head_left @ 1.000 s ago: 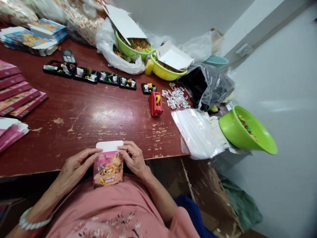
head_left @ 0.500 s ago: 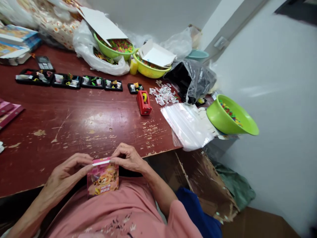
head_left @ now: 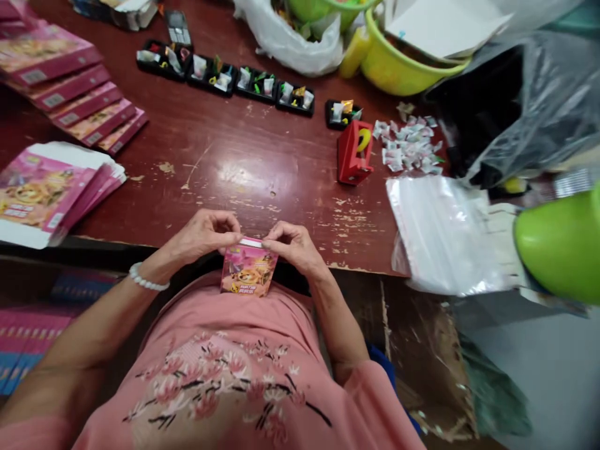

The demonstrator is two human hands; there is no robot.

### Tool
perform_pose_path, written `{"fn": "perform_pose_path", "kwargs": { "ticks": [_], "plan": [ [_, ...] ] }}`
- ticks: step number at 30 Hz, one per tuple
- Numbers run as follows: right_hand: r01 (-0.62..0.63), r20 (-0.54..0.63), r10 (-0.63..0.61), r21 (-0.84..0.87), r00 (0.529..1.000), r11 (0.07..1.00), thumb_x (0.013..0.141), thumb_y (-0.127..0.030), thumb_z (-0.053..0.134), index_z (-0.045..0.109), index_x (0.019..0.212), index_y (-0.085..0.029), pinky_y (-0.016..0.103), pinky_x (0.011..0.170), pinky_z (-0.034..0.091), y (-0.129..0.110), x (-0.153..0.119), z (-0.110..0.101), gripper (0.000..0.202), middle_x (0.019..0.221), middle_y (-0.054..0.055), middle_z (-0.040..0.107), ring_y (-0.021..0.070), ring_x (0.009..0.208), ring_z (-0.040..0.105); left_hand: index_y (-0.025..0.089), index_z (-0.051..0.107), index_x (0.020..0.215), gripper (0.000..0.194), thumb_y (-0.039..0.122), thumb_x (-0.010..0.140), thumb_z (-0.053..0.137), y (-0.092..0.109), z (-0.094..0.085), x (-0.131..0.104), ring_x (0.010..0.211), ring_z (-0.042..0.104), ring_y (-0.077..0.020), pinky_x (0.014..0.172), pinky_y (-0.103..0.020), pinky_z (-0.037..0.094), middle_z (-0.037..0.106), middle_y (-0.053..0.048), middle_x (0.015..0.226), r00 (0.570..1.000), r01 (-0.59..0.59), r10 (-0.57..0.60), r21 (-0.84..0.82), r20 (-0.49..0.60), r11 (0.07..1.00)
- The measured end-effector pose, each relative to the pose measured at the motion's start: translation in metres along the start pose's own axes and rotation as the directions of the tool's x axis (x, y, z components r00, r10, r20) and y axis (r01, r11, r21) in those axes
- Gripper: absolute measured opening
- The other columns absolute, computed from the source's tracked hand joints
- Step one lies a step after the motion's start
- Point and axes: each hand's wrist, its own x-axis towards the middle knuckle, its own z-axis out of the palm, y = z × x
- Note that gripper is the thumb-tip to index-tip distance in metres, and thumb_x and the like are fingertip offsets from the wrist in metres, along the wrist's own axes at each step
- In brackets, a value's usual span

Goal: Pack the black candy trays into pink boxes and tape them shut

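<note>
A small pink printed box stands upright against the front of my shirt, at the table's near edge. My left hand pinches its top left corner between thumb and fingers. At the top right corner, my right hand grips the box the same way. Between the two hands a white strip shows along the top edge. A bracelet of white beads circles my left wrist.
Pink flat boxes lie at left, with more pink boxes behind. Black trays of small items form a row at the back. A red tape dispenser, wrapped sweets, clear plastic bags and a green basin are at right.
My view has tilted down and turned left, bringing the pink boxes at left into sight. Both hands still hold the box at its top corners.
</note>
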Motion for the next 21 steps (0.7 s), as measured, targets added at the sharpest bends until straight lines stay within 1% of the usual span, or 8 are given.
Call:
{"fn": "perform_pose_path", "kwargs": {
  "ticks": [5, 10, 14, 16, 17, 19, 20, 21],
  "plan": [
    [0.029, 0.023, -0.029, 0.004, 0.999, 1.000, 0.090, -0.044, 0.074, 0.077, 0.078, -0.021, 0.030, 0.077, 0.057, 0.005, -0.007, -0.004, 0.027, 0.089, 0.002, 0.075, 0.0143, 0.079, 0.068, 0.019, 0.066, 0.073, 0.015, 0.030, 0.082, 0.071, -0.005, 0.001, -0.004, 0.070, 0.055, -0.0127, 0.065, -0.024, 0.045, 0.061, 0.001, 0.074, 0.986, -0.168, 0.169, 0.050, -0.015, 0.985],
    [0.249, 0.017, -0.255, -0.282, 0.967, 0.927, 0.093, -0.035, 0.075, 0.081, 0.106, -0.030, 0.047, 0.104, 0.050, 0.015, -0.029, -0.004, 0.016, 0.124, 0.006, 0.076, 0.0226, 0.114, 0.068, 0.020, 0.075, 0.081, 0.018, 0.036, 0.089, 0.071, -0.013, 0.001, -0.022, 0.086, 0.066, -0.0174, 0.078, -0.028, 0.051, 0.072, -0.005, 0.093, 0.952, -0.306, 0.305, 0.193, 0.036, 0.932],
    [0.309, 0.075, -0.308, -0.441, 0.948, 0.843, 0.091, -0.033, 0.077, 0.079, 0.116, -0.033, 0.051, 0.112, 0.043, 0.006, -0.034, -0.011, 0.026, 0.138, 0.007, 0.070, 0.0256, 0.127, 0.062, 0.021, 0.077, 0.085, 0.014, 0.036, 0.086, 0.077, -0.022, 0.012, -0.029, 0.089, 0.070, -0.0188, 0.080, -0.029, 0.056, 0.076, -0.006, 0.098, 0.967, -0.224, 0.234, 0.102, -0.100, 0.969],
    [0.270, -0.052, -0.329, -0.458, 0.943, 0.847, 0.092, -0.037, 0.074, 0.076, 0.121, -0.033, 0.048, 0.109, 0.047, -0.005, -0.021, -0.037, 0.029, 0.137, 0.006, 0.070, 0.0239, 0.124, 0.063, 0.021, 0.075, 0.080, 0.015, 0.035, 0.082, 0.080, -0.024, 0.018, -0.028, 0.088, 0.071, -0.0194, 0.078, -0.029, 0.058, 0.077, -0.006, 0.096, 0.970, -0.167, 0.165, 0.001, -0.180, 0.986],
    [0.234, -0.190, -0.360, -0.478, 0.914, 0.846, 0.094, -0.038, 0.071, 0.074, 0.124, -0.031, 0.046, 0.106, 0.050, -0.012, -0.011, -0.058, 0.031, 0.133, 0.006, 0.070, 0.0224, 0.119, 0.065, 0.020, 0.074, 0.077, 0.016, 0.034, 0.080, 0.082, -0.024, 0.021, -0.027, 0.087, 0.072, -0.0194, 0.077, -0.029, 0.058, 0.077, -0.005, 0.093, 0.967, -0.153, 0.141, -0.040, -0.212, 0.987],
    [0.101, -0.512, -0.454, -0.576, 0.729, 0.811, 0.096, -0.038, 0.064, 0.072, 0.124, -0.025, 0.042, 0.096, 0.053, -0.025, 0.015, -0.108, 0.032, 0.124, 0.007, 0.070, 0.0203, 0.104, 0.066, 0.019, 0.071, 0.072, 0.019, 0.031, 0.074, 0.085, -0.024, 0.024, -0.023, 0.082, 0.071, -0.0186, 0.073, -0.028, 0.058, 0.077, -0.005, 0.089, 0.959, -0.155, 0.128, -0.091, -0.254, 0.984],
    [0.005, -0.602, -0.485, -0.624, 0.634, 0.782, 0.093, -0.036, 0.065, 0.071, 0.122, -0.021, 0.041, 0.095, 0.053, -0.030, 0.029, -0.134, 0.033, 0.122, 0.009, 0.069, 0.0218, 0.105, 0.064, 0.018, 0.070, 0.070, 0.019, 0.030, 0.072, 0.086, -0.024, 0.025, -0.022, 0.080, 0.071, -0.0179, 0.071, -0.027, 0.058, 0.076, -0.005, 0.087, 0.955, -0.164, 0.131, -0.105, -0.264, 0.981],
    [-0.092, -0.631, -0.493, -0.666, 0.600, 0.740, 0.090, -0.034, 0.067, 0.072, 0.116, -0.018, 0.041, 0.095, 0.052, -0.034, 0.043, -0.159, 0.031, 0.119, 0.011, 0.068, 0.0243, 0.110, 0.062, 0.018, 0.069, 0.069, 0.020, 0.028, 0.071, 0.086, -0.023, 0.026, -0.021, 0.078, 0.070, -0.0171, 0.069, -0.026, 0.057, 0.076, -0.005, 0.085, 0.953, -0.174, 0.138, -0.115, -0.269, 0.978]
  ]
}}
